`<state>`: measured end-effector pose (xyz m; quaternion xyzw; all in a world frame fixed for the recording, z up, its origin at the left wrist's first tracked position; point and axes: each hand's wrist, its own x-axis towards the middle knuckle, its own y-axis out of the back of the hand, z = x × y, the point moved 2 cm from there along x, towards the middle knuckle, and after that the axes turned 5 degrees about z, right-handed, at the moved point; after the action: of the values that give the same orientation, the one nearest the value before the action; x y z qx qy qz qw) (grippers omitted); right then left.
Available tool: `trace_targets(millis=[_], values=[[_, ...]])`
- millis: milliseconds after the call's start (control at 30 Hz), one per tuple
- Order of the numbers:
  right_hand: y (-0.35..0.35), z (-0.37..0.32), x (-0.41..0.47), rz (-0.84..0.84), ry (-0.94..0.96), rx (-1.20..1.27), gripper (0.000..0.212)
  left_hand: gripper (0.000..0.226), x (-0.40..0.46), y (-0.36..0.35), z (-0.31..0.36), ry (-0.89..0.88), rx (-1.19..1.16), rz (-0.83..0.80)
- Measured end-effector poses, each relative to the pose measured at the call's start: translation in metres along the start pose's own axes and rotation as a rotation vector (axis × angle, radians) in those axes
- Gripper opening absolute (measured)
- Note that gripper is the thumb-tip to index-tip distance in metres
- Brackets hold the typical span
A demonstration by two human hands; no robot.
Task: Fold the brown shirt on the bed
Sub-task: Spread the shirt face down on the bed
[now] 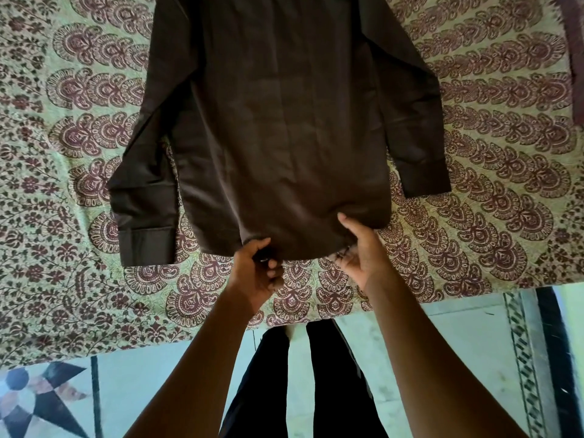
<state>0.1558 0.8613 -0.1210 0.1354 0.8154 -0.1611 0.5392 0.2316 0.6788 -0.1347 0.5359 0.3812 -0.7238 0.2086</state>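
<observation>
Left hand (pixel 257 271) curled, pinching the hem of the brown shirt (pixel 278 121) at its near edge. Right hand (pixel 360 256) with thumb laid on the hem and fingers apparently tucked under it, mostly hidden by the palm. Shirt spread flat on the patterned bedspread (pixel 505 184), sleeves lying down each side, cuffs near the hem. Broad bare cover to both sides; bed edge just behind the hands, tiled floor (pixel 410 343) below. Collar cut off at the top.

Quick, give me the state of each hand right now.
Left hand: fingers curled, pinching the hem of the brown shirt.
Right hand: thumb on the hem, grip underneath cannot be told.
</observation>
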Motion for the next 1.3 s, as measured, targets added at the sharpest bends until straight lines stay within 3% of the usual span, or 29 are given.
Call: trace_targets(millis=[67, 167, 233, 333, 433, 533, 633, 733, 867, 1000, 1067, 1167, 1300], values=[[-0.006, -0.019, -0.001, 0.026, 0.062, -0.024, 0.025, 0.031, -0.005, -0.009, 0.019, -0.067, 0.050, 0.018], [-0.020, -0.049, 0.002, -0.088, 0.113, 0.026, 0.042, 0.051, -0.005, -0.020, 0.047, -0.106, -0.022, -0.014], [-0.031, -0.063, 0.007, -0.136, 0.135, 0.038, 0.048, 0.044, -0.001, -0.026, 0.061, -0.132, -0.043, 0.011], [-0.039, -0.070, 0.017, -0.046, 0.205, -0.118, 0.036, 0.013, 0.012, -0.030, 0.069, -0.170, 0.151, 0.157], [-0.034, -0.058, 0.021, 0.076, 0.560, -0.609, 0.023, 0.005, 0.018, -0.033, 0.063, -0.279, 0.437, 0.326], [-0.023, -0.033, 0.016, 0.127, 1.006, -1.169, 0.031, 0.012, 0.019, -0.036, 0.050, -0.468, 0.609, 0.437], [-0.014, -0.012, 0.021, -0.001, 1.076, -1.564, 0.051, 0.016, 0.025, -0.035, 0.040, -0.570, 0.718, 0.517], [-0.011, 0.000, 0.033, -0.048, 1.119, -1.762, 0.055, 0.013, 0.021, -0.038, 0.035, -0.647, 0.756, 0.591], [-0.009, 0.006, 0.046, -0.001, 1.271, -1.718, 0.031, 0.029, 0.020, -0.035, 0.024, -0.628, 0.661, 0.701], [-0.009, 0.001, 0.044, -0.058, 1.245, -1.536, 0.018, 0.022, 0.020, -0.027, 0.006, -0.570, 0.630, 0.725], [-0.009, -0.001, 0.041, -0.108, 1.241, -1.451, 0.017, 0.013, 0.020, -0.026, -0.007, -0.509, 0.627, 0.684], [-0.005, 0.004, 0.037, -0.114, 1.267, -1.446, 0.016, 0.004, 0.021, -0.026, -0.022, -0.402, 0.446, 0.600], [0.000, 0.009, 0.036, -0.112, 1.260, -1.546, 0.015, 0.010, 0.021, -0.026, -0.026, -0.348, 0.283, 0.532]])
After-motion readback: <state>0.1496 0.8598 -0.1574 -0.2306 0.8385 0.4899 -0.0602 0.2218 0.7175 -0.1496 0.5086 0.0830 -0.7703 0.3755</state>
